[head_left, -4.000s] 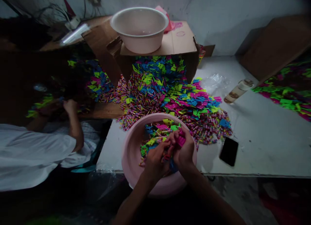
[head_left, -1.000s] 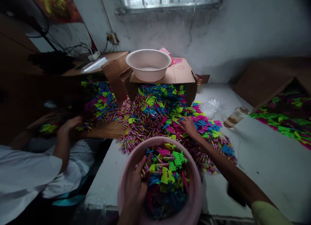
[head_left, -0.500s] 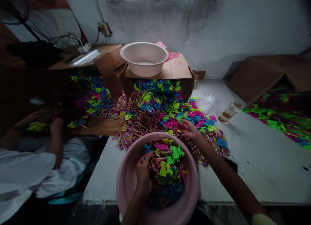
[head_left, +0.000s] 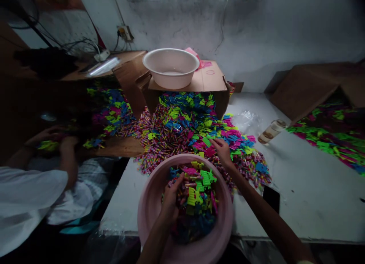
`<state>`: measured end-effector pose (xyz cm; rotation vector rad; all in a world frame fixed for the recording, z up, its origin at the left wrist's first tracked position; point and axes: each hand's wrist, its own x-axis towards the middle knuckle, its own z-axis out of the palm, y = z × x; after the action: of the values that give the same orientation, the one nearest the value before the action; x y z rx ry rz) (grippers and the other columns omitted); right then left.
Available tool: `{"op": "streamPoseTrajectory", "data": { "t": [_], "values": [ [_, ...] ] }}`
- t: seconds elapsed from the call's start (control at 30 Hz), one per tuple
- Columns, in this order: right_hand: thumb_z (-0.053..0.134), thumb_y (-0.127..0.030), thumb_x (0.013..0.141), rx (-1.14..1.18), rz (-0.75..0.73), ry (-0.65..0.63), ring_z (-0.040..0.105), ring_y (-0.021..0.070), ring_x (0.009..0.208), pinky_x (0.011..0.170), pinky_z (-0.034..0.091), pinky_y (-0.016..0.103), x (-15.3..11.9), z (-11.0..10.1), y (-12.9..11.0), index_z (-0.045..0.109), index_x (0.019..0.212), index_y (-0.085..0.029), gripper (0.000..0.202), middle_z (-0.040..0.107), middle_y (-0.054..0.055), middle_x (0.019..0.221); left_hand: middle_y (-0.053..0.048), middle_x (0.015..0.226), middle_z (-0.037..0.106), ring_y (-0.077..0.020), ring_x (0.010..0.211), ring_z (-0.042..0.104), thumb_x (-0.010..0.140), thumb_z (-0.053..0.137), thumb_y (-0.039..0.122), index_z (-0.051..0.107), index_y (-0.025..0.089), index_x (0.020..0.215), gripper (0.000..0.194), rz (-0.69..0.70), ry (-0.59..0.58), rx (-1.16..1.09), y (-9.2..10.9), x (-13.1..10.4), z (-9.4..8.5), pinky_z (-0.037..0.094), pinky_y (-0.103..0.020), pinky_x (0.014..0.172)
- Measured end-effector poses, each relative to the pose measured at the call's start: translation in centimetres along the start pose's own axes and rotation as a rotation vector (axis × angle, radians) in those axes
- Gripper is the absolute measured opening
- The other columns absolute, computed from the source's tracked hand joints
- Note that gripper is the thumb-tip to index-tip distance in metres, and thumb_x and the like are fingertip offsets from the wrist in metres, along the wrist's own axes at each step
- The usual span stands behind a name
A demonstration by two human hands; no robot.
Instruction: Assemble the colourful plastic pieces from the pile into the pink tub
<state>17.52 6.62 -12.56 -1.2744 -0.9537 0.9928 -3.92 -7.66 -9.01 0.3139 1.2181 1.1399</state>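
Observation:
A pink basin (head_left: 144, 203) stands at the table's near edge, holding brightly coloured plastic pieces and small striped wrapped sticks. Inside it, my left hand (head_left: 170, 203) is closed around small striped wrapped sticks, partly hidden by the fingers. My right hand (head_left: 224, 152) reaches over the heap beyond the basin, its fingertips pinching the edge of a green comb-like plastic piece (head_left: 207, 141). Around it lie pink, blue and yellow pieces. A yellow comb-like piece (head_left: 194, 196) and a bright green one (head_left: 208, 177) rest on top of the basin's contents.
A whitish basin (head_left: 171, 79) sits on a cardboard box (head_left: 212, 76) spilling pieces. A bottle (head_left: 272, 131), clear plastic bag (head_left: 246, 121) and dark phone (head_left: 271, 198) lie on the right. Another box (head_left: 305, 85) holds more pieces. At left, a co-worker's hands (head_left: 68, 142) handle pieces.
My right hand shifts slightly, and the green piece at its fingertips turns flatter. My left hand moves a little within the basin. The view shifts slightly, showing more of the phone.

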Motion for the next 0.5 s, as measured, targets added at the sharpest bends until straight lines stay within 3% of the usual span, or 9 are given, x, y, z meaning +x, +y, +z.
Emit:
{"op": "streamPoseTrajectory", "data": {
  "t": [0.2,0.3,0.4,0.5],
  "values": [
    [0.085,-0.049,0.063,0.194,0.198,-0.141,0.063,0.016,0.062,0.057,0.054,0.029,-4.0,0.4,-2.2,0.06,0.082,-0.02,0.043,0.063,-0.004,0.069,0.008,0.049,0.051,-0.0035,0.034,0.04,0.064,0.088,0.048,0.06,0.016,0.073,0.044,0.151,0.005,0.162,1.3,-0.2,0.4,0.03,-0.014,0.033],
    [0.089,-0.042,0.062,0.248,0.266,-0.216,0.067,0.0168,0.065,0.058,0.058,0.03,-7.0,0.4,-3.6,0.06,0.087,-0.019,0.044,0.066,-0.002,0.074,0.01,0.046,0.046,-0.0025,0.033,0.031,0.068,0.085,0.049,0.063,0.016,0.079,0.042,0.225,-0.068,0.255,2.9,-0.5,1.0,0.023,-0.014,0.033],
    [0.088,-0.039,0.065,0.298,0.331,-0.286,0.068,0.0173,0.066,0.055,0.06,0.029,-10.1,0.5,-5.0,0.062,0.096,-0.02,0.045,0.068,0.0,0.08,0.009,0.049,0.047,-0.0031,0.037,0.031,0.072,0.083,0.048,0.066,0.015,0.083,0.038,0.304,-0.143,0.325,4.4,-1.4,2.1,0.023,-0.015,0.035],
    [0.087,-0.037,0.068,0.302,0.327,-0.365,0.069,0.017,0.069,0.055,0.061,0.029,-12.6,0.4,-5.9,0.064,0.105,-0.02,0.046,0.07,0.002,0.092,0.007,0.053,0.05,-0.0041,0.041,0.035,0.074,0.082,0.044,0.066,0.015,0.083,0.034,0.365,-0.147,0.385,5.0,-2.5,3.4,0.029,-0.015,0.038]
  ]
}}
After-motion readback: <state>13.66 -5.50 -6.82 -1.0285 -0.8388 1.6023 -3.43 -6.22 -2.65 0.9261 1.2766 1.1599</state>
